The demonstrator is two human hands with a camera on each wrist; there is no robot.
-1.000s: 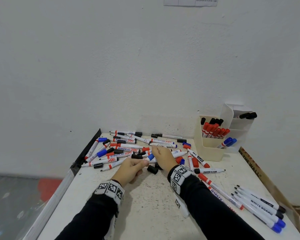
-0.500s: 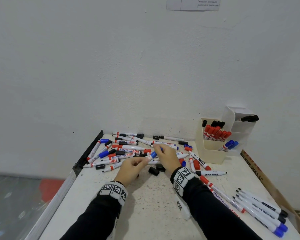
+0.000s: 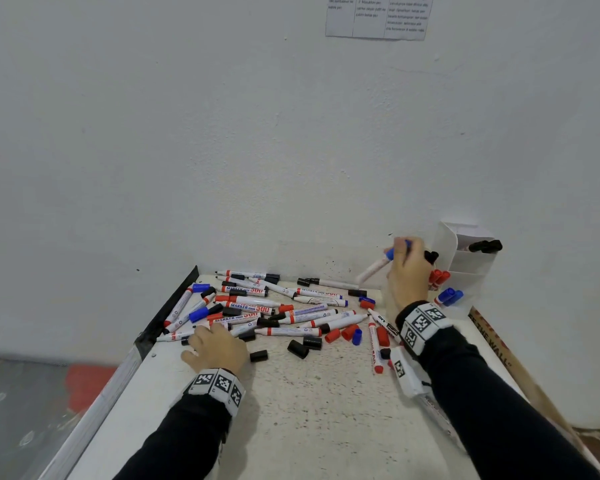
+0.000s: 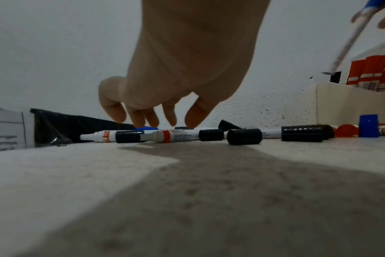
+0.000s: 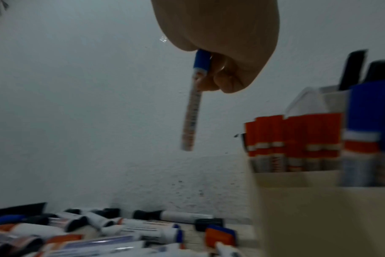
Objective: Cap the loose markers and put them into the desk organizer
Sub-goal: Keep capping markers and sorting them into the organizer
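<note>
My right hand [image 3: 403, 252] grips a white marker with a blue cap [image 3: 374, 268] near the cap end, in the air just left of the desk organizer [image 3: 465, 268]. In the right wrist view the marker [image 5: 192, 111] hangs down from the hand [image 5: 218, 73], beside the organizer's cream wall [image 5: 308, 208]. My left hand [image 3: 215, 344] is at the near left edge of the pile of loose markers [image 3: 274, 310]. Its fingers [image 4: 152, 118] hang loosely over uncapped markers and hold nothing. Loose black caps [image 3: 302, 346], red caps [image 3: 340, 334] and a blue cap [image 3: 356, 336] lie on the table.
The organizer holds red-capped markers [image 3: 439, 277], blue-capped ones [image 3: 451, 296] and black-capped ones [image 3: 484, 245]. A black strip [image 3: 174, 306] runs along the table's left edge. A printed cardboard strip [image 3: 499, 351] lies along the right edge. The wall stands right behind the pile.
The hands were together at the pile's middle with the blue-capped marker. The right hand has carried it up and right to the organizer; the left hand has moved left to the pile's edge.
</note>
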